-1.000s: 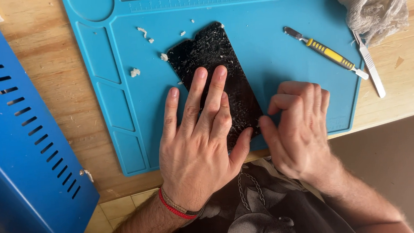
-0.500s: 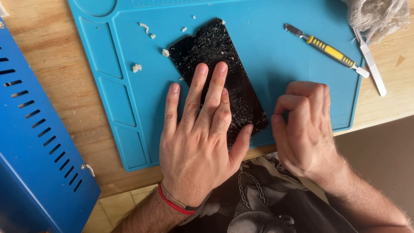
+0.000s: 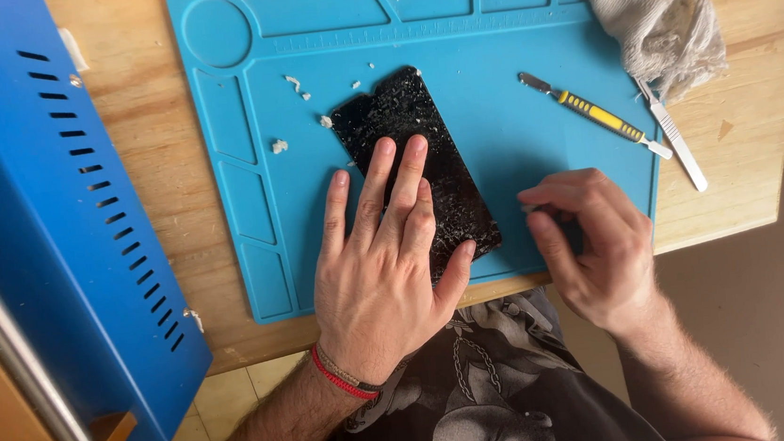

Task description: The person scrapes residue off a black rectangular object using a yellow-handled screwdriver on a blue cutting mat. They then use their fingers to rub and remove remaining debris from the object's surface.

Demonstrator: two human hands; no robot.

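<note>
A black phone (image 3: 403, 130) with a shattered, speckled glass face lies slanted on a blue silicone work mat (image 3: 518, 153). My left hand (image 3: 381, 259) rests flat on the phone's lower half, fingers spread and pointing up the screen, thumb against its lower right corner. My right hand (image 3: 593, 245) hovers over the mat just right of the phone, a little apart from it. Its fingers are curled together, and a small grey tip shows at the fingertips; I cannot make out what it is.
A yellow-handled scalpel (image 3: 596, 116) and metal tweezers (image 3: 676, 139) lie on the mat's right side. A crumpled grey cloth (image 3: 657, 8) sits at the top right. White glass crumbs (image 3: 295, 87) dot the mat. A blue metal machine (image 3: 43, 232) fills the left of the wooden table (image 3: 148, 128).
My right hand has drawn away to the right from the phone's lower corner and curled tighter. My left hand stays pressed on the phone.
</note>
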